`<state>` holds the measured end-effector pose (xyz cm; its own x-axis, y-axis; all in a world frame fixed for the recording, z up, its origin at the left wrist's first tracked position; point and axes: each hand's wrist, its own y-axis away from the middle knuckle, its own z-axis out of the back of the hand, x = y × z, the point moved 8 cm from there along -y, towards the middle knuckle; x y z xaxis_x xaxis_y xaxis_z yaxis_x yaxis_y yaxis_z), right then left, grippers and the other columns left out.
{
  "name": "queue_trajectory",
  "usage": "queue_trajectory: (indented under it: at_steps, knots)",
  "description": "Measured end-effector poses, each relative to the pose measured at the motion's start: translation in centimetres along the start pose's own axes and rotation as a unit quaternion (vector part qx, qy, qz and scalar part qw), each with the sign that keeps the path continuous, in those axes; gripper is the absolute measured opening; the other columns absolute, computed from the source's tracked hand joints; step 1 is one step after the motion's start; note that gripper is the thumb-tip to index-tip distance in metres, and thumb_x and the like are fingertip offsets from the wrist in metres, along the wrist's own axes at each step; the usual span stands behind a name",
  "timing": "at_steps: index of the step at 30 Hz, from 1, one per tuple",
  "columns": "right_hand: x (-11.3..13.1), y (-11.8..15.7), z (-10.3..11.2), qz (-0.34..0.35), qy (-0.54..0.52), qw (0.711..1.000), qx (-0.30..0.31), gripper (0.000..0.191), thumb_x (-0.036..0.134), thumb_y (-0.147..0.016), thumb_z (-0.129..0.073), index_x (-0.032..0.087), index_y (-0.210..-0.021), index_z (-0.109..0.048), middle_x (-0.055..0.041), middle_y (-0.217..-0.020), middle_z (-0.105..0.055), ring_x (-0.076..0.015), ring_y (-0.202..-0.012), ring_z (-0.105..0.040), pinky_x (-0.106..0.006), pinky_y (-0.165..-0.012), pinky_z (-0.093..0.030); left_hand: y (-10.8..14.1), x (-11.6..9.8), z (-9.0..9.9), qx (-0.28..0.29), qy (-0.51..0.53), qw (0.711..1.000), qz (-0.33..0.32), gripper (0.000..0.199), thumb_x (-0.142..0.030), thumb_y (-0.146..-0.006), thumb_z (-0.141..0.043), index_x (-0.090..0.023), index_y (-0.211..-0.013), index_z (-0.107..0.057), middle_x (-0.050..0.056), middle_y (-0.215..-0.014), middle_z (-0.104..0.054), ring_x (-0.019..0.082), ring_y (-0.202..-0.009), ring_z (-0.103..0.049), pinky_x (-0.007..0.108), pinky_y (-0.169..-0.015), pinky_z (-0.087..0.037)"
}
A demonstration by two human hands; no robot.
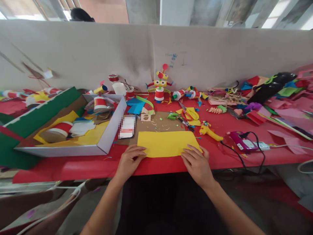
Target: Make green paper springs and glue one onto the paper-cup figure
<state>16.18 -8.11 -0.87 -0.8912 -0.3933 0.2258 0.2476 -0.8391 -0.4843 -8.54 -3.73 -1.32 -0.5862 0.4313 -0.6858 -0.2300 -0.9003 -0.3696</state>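
A yellow sheet of craft paper (167, 143) lies in front of me, across the table's front part and over the edge of a brown cardboard piece (161, 122). My left hand (129, 161) has its fingers and thumb closed on the sheet's lower left corner. At the lower right corner, my right hand (197, 163) grips the sheet, its fingers bent over the paper. Beyond the sheet are scissors (188, 114) with orange and yellow handles, and a green pleated paper strip (172, 116). A yellow glue gun (210, 133) lies right of my right hand.
Left stands an open box (73, 150) with paper cups and scraps. Beside it lies a phone (127, 127). Paper-cup figures (159, 94) stand by the partition (97, 55). A purple power strip (243, 142) with cables, a black bottle-like object (271, 86) and paper scraps fill the right.
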Motion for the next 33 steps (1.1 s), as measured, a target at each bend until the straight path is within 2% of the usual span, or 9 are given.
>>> queue_trajectory:
  at_steps: [3, 8, 13, 17, 21, 25, 28, 33]
  knots:
    - [-1.4, -0.3, -0.5, -0.013, -0.023, 1.0, 0.01, 0.02, 0.021, -0.088, -0.048, 0.024, -0.097, -0.066, -0.0027, -0.102, -0.07, -0.0187, -0.102, -0.059, -0.039, -0.095, -0.032, 0.4, 0.1, 0.2, -0.047, -0.073, 0.996, -0.001, 0.012, -0.023, -0.077, -0.06, -0.025, -0.073, -0.071, 0.004, -0.096, -0.072, 0.022, -0.103, -0.056, 0.045, -0.094, -0.043]
    - [-2.9, -0.7, -0.9, -0.021, -0.029, 0.999, 0.031, 0.042, 0.03, -0.08, -0.055, 0.02, -0.121, -0.056, -0.0069, -0.12, -0.062, -0.0238, -0.115, -0.052, -0.04, -0.095, -0.036, 0.6, 1.0, 0.6, -0.081, -0.081, 0.993, 0.019, 0.013, -0.026, -0.079, -0.058, -0.025, -0.079, -0.071, 0.004, -0.105, -0.069, 0.022, -0.113, -0.051, 0.046, -0.096, -0.042]
    - [-3.6, -1.2, -0.6, -0.027, -0.043, 0.997, 0.049, 0.031, 0.029, -0.082, -0.052, 0.023, -0.11, -0.063, -0.0054, -0.109, -0.067, -0.0224, -0.104, -0.057, -0.039, -0.091, -0.038, -0.1, 2.0, 1.0, -0.08, -0.059, 0.993, 0.068, 0.017, -0.029, -0.08, -0.054, -0.022, -0.082, -0.069, 0.005, -0.097, -0.071, 0.021, -0.104, -0.058, 0.042, -0.094, -0.044]
    - [-2.5, -1.8, -0.6, -0.011, -0.013, 0.998, 0.061, 0.039, 0.041, -0.079, -0.058, 0.024, -0.114, -0.061, -0.0059, -0.116, -0.064, -0.0265, -0.108, -0.052, -0.043, -0.09, -0.035, -1.2, 1.7, 1.2, -0.057, -0.107, 0.989, 0.083, 0.02, -0.03, -0.083, -0.048, -0.02, -0.082, -0.066, 0.007, -0.091, -0.07, 0.021, -0.09, -0.063, 0.034, -0.083, -0.046]
    - [-1.3, -2.7, -1.5, 0.011, -0.006, 0.997, 0.075, 0.026, 0.027, -0.086, -0.049, 0.024, -0.107, -0.064, -0.0052, -0.107, -0.067, -0.0227, -0.101, -0.056, -0.04, -0.09, -0.033, -1.8, 1.9, 1.3, -0.048, -0.116, 0.987, 0.103, 0.021, -0.028, -0.085, -0.043, -0.018, -0.084, -0.062, 0.005, -0.085, -0.069, 0.019, -0.081, -0.063, 0.028, -0.074, -0.045]
    - [-2.3, -3.4, -1.8, 0.008, -0.057, 0.994, 0.09, 0.023, 0.021, -0.088, -0.045, 0.022, -0.092, -0.068, -0.005, -0.097, -0.07, -0.0209, -0.093, -0.058, -0.034, -0.082, -0.038, -1.6, 1.9, 1.4, -0.055, -0.119, 0.986, 0.098, 0.023, -0.029, -0.085, -0.042, -0.018, -0.083, -0.062, 0.005, -0.084, -0.069, 0.018, -0.081, -0.062, 0.025, -0.073, -0.043]
    - [-4.3, -3.7, -1.7, -0.029, -0.122, 0.987, 0.1, 0.022, 0.026, -0.087, -0.048, 0.021, -0.087, -0.069, -0.0048, -0.089, -0.071, -0.02, -0.085, -0.061, -0.03, -0.073, -0.042, -1.6, 1.8, 1.3, -0.055, -0.136, 0.985, 0.086, 0.024, -0.031, -0.085, -0.042, -0.018, -0.085, -0.063, 0.005, -0.086, -0.07, 0.018, -0.08, -0.062, 0.024, -0.072, -0.043]
    - [-8.1, -4.3, -2.6, -0.149, -0.17, 0.966, 0.124, 0.024, 0.04, -0.081, -0.053, 0.02, -0.084, -0.067, -0.0026, -0.083, -0.071, -0.0187, -0.076, -0.063, -0.025, -0.066, -0.042, -3.1, 1.7, 1.1, -0.049, -0.203, 0.975, 0.069, 0.026, -0.029, -0.086, -0.041, -0.019, -0.091, -0.064, 0.005, -0.093, -0.071, 0.019, -0.084, -0.064, 0.025, -0.072, -0.044]
